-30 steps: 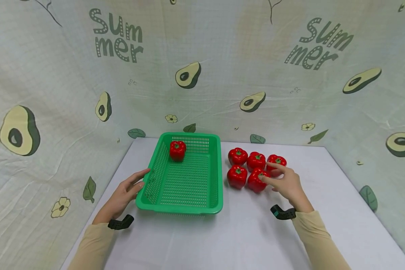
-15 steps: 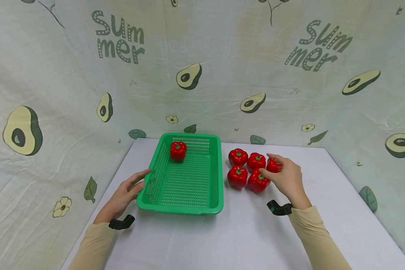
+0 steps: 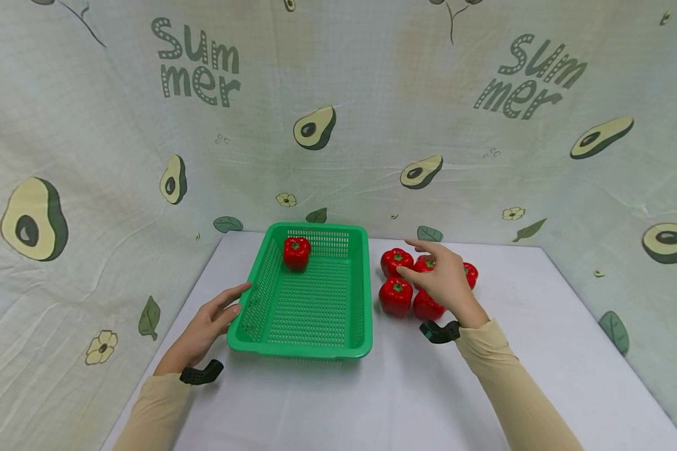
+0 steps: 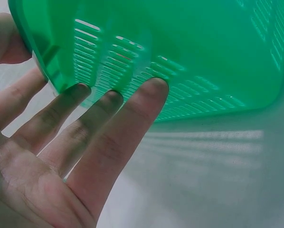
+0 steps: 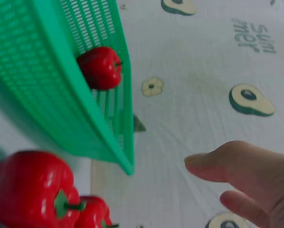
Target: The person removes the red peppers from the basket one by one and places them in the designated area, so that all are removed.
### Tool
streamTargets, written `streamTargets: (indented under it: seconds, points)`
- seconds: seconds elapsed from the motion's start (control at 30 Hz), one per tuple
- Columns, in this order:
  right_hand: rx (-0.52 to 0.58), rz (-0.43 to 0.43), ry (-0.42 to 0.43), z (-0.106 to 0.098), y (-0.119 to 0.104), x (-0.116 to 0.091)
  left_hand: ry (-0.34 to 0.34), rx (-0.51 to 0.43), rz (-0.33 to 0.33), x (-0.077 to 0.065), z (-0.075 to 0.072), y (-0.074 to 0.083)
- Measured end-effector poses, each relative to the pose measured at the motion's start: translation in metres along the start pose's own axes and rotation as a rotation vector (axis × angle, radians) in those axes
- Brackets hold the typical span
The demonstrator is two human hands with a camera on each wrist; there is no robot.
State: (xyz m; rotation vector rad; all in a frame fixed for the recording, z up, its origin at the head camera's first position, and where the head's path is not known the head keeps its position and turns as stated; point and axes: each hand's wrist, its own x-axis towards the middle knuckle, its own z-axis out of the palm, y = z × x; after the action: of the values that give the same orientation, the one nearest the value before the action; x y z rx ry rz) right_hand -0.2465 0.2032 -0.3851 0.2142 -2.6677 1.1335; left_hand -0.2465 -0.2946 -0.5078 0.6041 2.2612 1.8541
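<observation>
My left hand (image 3: 207, 326) rests its fingertips on the left side of a green plastic basket (image 3: 367, 300). In the left wrist view its fingers (image 4: 127, 128) stretch against the slotted outer wall. One red bell pepper (image 3: 296, 255) stands in the basket's far left corner. To the right of the basket, several more red bell peppers (image 3: 395, 297) stand close together on the table. My right hand (image 3: 441, 275) hovers over this group, thumb and index finger apart with nothing between them. It partly hides the middle and right peppers. A large red pepper (image 5: 30, 190) shows low in the right wrist view.
A white-covered table (image 3: 338, 401) carries everything. Behind it and along both sides hangs a pale cloth (image 3: 361, 81) printed with avocados and lettering. The basket's right rim stands just left of the pepper group.
My right hand has moved left and slightly away from me, from the right-hand peppers to above the back middle ones. The left hand, basket and peppers stay in place.
</observation>
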Motion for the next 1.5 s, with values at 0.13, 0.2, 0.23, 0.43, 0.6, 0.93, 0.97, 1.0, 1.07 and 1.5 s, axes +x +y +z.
streamTargets:
  seconds: [0.13, 0.2, 0.23, 0.43, 0.6, 0.93, 0.97, 1.0, 1.07, 1.5]
  points:
    - [0.084, -0.053, -0.033, 0.012, -0.014, 0.014, 0.001, -0.001, 0.001, 0.000, 0.000, 0.000]
    - [0.134, -0.076, -0.054, 0.019, -0.021, 0.021, 0.003, 0.003, 0.002, 0.000, 0.000, -0.001]
    - [0.155, -0.089, -0.066, 0.023, -0.025, 0.025, 0.003, 0.008, 0.001, 0.000, 0.000, -0.001]
    - [0.253, -0.168, -0.133, 0.045, -0.039, 0.045, 0.007, 0.015, -0.002, -0.002, 0.000, -0.002]
    - [0.336, -0.160, -0.199, 0.061, -0.045, 0.058, 0.008, 0.015, -0.001, -0.003, 0.000, -0.001]
    - [0.559, -0.073, -0.334, 0.092, -0.051, 0.081, 0.010, 0.021, -0.004, -0.001, -0.001, 0.000]
    - [0.574, -0.066, -0.345, 0.095, -0.051, 0.082, 0.010, 0.021, -0.006, -0.001, -0.001, 0.000]
    - [0.584, -0.063, -0.353, 0.099, -0.050, 0.084, 0.010, 0.021, -0.007, -0.001, 0.000, 0.000]
    - [0.604, -0.052, -0.367, 0.105, -0.050, 0.087, 0.009, 0.022, -0.008, 0.000, 0.000, -0.001]
    - [0.579, 0.033, -0.373, 0.142, -0.055, 0.103, 0.009, 0.047, -0.006, -0.001, 0.001, 0.000]
